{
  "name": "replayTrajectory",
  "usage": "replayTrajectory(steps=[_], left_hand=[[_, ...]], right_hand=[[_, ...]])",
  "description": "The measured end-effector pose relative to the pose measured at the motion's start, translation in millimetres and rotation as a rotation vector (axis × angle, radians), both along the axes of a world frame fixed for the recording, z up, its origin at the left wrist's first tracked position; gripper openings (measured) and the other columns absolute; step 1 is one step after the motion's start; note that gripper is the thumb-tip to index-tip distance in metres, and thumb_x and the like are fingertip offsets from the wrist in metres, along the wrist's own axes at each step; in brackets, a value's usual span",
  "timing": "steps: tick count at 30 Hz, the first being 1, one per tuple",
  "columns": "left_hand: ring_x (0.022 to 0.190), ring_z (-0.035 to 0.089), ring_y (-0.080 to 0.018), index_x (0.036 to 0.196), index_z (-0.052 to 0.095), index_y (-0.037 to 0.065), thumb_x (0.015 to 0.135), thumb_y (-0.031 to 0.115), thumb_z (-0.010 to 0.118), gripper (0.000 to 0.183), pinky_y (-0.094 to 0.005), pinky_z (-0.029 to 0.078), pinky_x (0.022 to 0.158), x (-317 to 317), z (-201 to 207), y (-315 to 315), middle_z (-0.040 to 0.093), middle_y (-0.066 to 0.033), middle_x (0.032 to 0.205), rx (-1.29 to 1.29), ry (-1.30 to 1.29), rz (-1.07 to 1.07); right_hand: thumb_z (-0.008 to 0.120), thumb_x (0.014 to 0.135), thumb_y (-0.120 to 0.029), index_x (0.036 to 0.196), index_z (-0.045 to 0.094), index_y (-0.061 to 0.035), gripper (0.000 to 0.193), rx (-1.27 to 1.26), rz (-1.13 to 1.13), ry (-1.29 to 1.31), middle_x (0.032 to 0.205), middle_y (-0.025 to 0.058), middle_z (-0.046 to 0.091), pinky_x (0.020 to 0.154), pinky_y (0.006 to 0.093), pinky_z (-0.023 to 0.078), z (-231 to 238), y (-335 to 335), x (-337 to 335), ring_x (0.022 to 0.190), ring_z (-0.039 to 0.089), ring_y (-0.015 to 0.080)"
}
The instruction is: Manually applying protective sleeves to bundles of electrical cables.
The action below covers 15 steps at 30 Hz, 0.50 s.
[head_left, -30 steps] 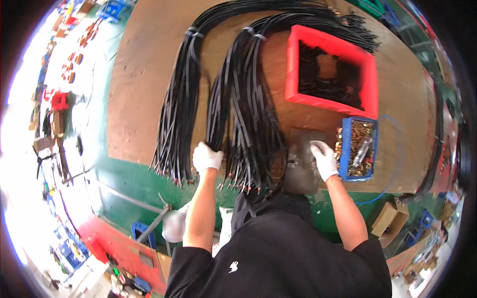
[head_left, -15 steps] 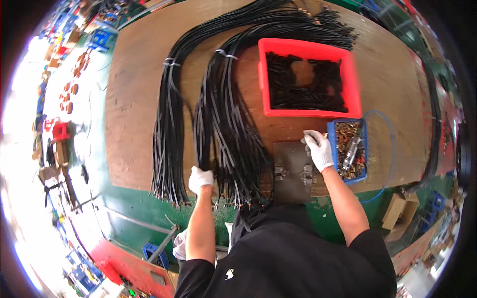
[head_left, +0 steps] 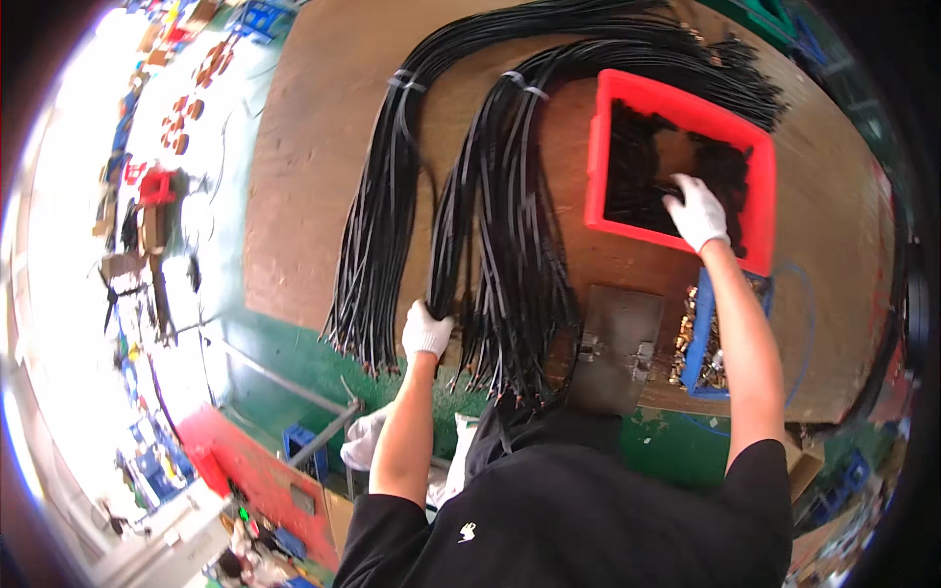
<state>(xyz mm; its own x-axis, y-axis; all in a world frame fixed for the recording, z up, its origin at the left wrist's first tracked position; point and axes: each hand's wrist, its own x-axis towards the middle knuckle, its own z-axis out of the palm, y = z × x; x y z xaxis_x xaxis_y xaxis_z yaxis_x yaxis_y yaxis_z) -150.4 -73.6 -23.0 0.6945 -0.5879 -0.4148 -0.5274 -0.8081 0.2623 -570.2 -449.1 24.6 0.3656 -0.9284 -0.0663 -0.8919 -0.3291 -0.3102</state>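
Note:
My left hand [head_left: 426, 331], in a white glove, is closed around black cables [head_left: 449, 250] near their lower ends at the table's front edge. A bundle of black cables [head_left: 377, 240] lies to its left, and more loose strands [head_left: 520, 245] fan out to its right. Over the red bin [head_left: 642, 232] reaches my right hand [head_left: 701, 214], also gloved; its thumb stands apart from the bent fingers, and nothing shows between them. Dark, short pieces [head_left: 637, 186] fill much of that bin, too blurred to tell their kind. Part of the bin's contents is behind the right hand.
A blue tray [head_left: 699, 338] of brass-coloured metal parts stands below the red bin, partly covered by my right forearm. Beside it, a dark metal plate [head_left: 622, 318] with clips sits at the front edge of the wooden table [head_left: 294, 196]. White ties [head_left: 526, 86] bind the cables farther back.
My right hand has moved from beside the blue tray up and over the red bin. The left hand stays on the cables. The whole view has turned and shifted.

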Motion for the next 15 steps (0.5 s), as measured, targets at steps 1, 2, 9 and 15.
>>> replayTrajectory(steps=[1, 2, 9, 15], left_hand=[[0.114, 0.067, -0.0449, 0.121, 0.064, 0.001, 0.082, 0.05, 0.079, 0.064, -0.0492, 0.052, 0.099, 2, 13, -8, 0.071, -0.0263, 0.118, 0.024, 0.069, -0.049], [0.115, 0.068, -0.0426, 0.122, 0.067, 0.0, 0.087, 0.052, 0.075, 0.063, -0.0472, 0.052, 0.1, 12, 11, -5, 0.072, -0.0261, 0.119, -0.027, 0.174, 0.037], [0.101, 0.072, -0.0292, 0.118, 0.073, 0.0, 0.101, 0.034, 0.067, 0.039, -0.0379, 0.054, 0.092, 56, -12, 30, 0.077, -0.0172, 0.106, -0.196, 0.404, 0.145], [0.099, 0.073, -0.0363, 0.114, 0.077, 0.005, 0.098, 0.027, 0.07, 0.028, -0.0407, 0.056, 0.092, 99, 18, 66, 0.077, -0.0182, 0.107, -0.416, -0.326, 0.138]], right_hand=[[0.071, 0.093, -0.032, 0.136, 0.063, -0.0114, 0.049, 0.019, -0.013, 0.061, 0.13, 0.0196, 0.067, 0.103, 0.0515, 0.053, -10, -11, -5, 0.122, 0.064, 0.0417], [0.07, 0.093, -0.032, 0.135, 0.064, -0.0113, 0.047, 0.05, 0.014, 0.103, 0.129, 0.0197, 0.067, 0.102, 0.0512, 0.053, -14, -20, -1, 0.121, 0.064, 0.0417], [0.073, 0.091, -0.024, 0.123, 0.07, -0.0102, 0.036, 0.051, 0.193, 0.467, 0.121, 0.02, 0.068, 0.097, 0.051, 0.057, -35, -30, 31, 0.116, 0.066, 0.0408], [0.067, 0.09, -0.028, 0.126, 0.068, -0.0057, 0.042, 0.125, 0.051, 0.439, 0.123, 0.0236, 0.071, 0.1, 0.0509, 0.055, -20, -33, 37, 0.117, 0.067, 0.0418]])
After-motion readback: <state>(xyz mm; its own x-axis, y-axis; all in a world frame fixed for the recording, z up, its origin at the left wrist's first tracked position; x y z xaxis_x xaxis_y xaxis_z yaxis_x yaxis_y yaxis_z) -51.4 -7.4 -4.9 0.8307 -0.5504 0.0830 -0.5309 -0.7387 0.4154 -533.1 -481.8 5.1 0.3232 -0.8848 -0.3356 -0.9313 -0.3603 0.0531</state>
